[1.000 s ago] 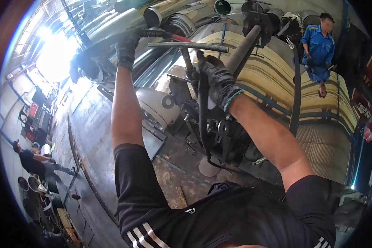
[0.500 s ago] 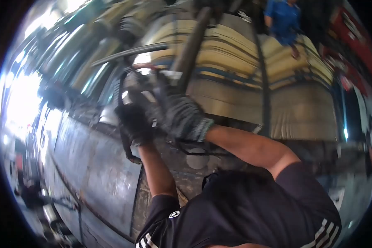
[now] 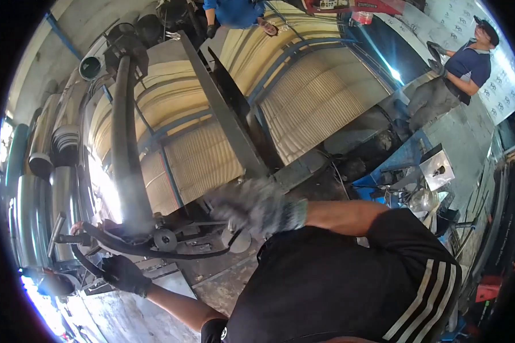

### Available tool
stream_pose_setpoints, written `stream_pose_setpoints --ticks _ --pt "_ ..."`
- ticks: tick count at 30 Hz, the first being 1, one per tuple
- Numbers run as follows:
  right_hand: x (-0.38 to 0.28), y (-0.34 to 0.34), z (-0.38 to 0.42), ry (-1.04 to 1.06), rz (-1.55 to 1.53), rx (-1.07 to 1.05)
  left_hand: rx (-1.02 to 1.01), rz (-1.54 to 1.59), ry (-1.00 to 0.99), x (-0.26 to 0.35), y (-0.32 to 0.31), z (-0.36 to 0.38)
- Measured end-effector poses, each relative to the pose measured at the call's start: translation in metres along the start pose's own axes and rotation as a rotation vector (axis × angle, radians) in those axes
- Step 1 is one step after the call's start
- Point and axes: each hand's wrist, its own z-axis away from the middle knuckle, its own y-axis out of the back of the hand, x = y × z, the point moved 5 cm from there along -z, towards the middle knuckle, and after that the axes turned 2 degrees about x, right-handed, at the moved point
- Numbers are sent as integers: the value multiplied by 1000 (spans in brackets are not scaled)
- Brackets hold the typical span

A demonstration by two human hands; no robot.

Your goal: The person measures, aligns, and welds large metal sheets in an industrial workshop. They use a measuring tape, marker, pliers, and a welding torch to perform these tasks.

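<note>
My left hand (image 3: 123,275), in a dark work glove, is at the lower left. Its fingers close around the lower end of a curved dark bar (image 3: 87,262). Just above it is a threaded screw with a metal T-handle (image 3: 56,234), apparently part of the same device. A black hose-like piece (image 3: 154,250) curves from there toward the right. My right hand (image 3: 260,207), in a grey knitted glove, is in front of my chest, apart from the T-handle. Motion smears its fingers, so their pose and anything in them cannot be made out.
A dark upright post (image 3: 126,137) stands beyond the device. Behind are large ribbed yellowish panels (image 3: 320,94) in blue frames. Shiny metal cylinders (image 3: 33,211) stand at left. One person in blue (image 3: 234,12) is at the top, another person (image 3: 466,68) at right.
My view has swung to the right. My right hand has come away from beside my left hand and the device, toward my chest. My left hand remains at the device.
</note>
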Motion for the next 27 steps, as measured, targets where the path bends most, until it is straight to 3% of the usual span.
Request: stream_pose_setpoints --ticks 2,3,4,5,6,7,8,9,10,11,12,14,16,18,20,22,23,26,27 --pt "74 49 59 181 909 244 -229 342 17 -3 54 0" --pt "84 97 65 -287 164 313 -227 338 6 1 53 8" --pt "113 133 83 -248 38 541 -119 556 158 -8 52 27" --pt "186 145 124 -248 1032 507 -24 763 303 -24 59 44" --pt "249 170 154 -355 736 620 55 758 308 -14 126 29" --pt "300 189 178 -703 341 641 138 751 318 14 214 2" --pt "337 193 196 -1028 -62 635 -5 622 271 42 255 -10" --pt "347 196 198 -1025 -70 600 -42 1392 543 77 294 -14" --pt "359 191 201 -1126 -155 502 -339 1487 474 115 316 -13" --pt "370 183 207 -1230 -241 402 -325 2314 560 161 362 -26" --pt "391 179 216 -1232 -253 373 -301 2071 254 184 391 -33" --pt "436 170 208 -1238 -180 254 -725 2449 163 246 433 -42" --pt "477 165 202 -1235 -103 155 -790 2514 272 288 451 -37" --pt "519 156 199 -1237 -28 57 -974 2517 114 331 450 -33" --pt "534 138 212 -1253 0 2 -1021 2406 117 362 430 -32" --pt "496 157 206 -721 574 302 -1033 2321 125 388 418 -44" --pt "486 163 201 -704 585 292 -977 2312 93 396 416 -51" --pt "464 173 193 -917 -3 729 -815 2286 -11 418 402 -75" --pt "464 169 193 -903 -10 716 -745 2192 -81 411 406 -89"
